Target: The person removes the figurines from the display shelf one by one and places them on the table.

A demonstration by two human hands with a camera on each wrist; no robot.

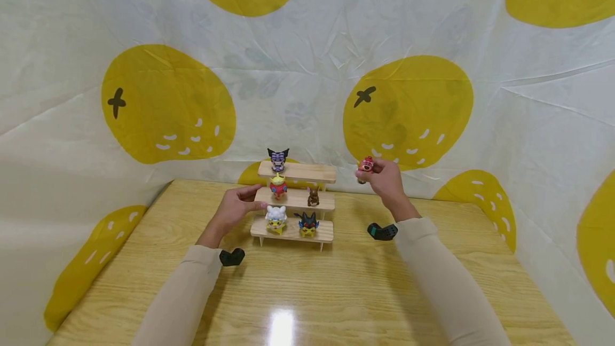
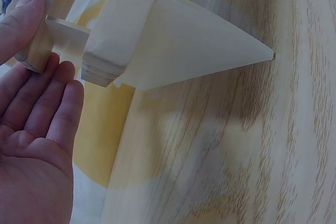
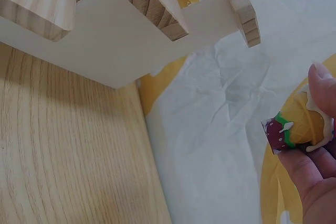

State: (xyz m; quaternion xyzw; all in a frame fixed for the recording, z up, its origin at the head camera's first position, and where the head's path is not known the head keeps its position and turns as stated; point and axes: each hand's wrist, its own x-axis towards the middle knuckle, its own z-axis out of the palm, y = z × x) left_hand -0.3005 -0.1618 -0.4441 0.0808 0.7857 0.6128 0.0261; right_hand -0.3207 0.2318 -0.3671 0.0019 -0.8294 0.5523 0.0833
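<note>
A red figurine (image 1: 366,165) is pinched between the thumb and fingers of the right hand (image 1: 388,179), raised just right of the three-tier wooden stand (image 1: 309,171). The left hand (image 1: 233,209) grips the stand's left end at the middle tier; five other figurines (image 1: 277,160) occupy its tiers, with the worktop (image 1: 298,287) beneath it.

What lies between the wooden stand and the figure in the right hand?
No object: in both the head and right-wrist views, only the patterned cloth backdrop shows through the gap from the wooden stand to the held figure.
</note>
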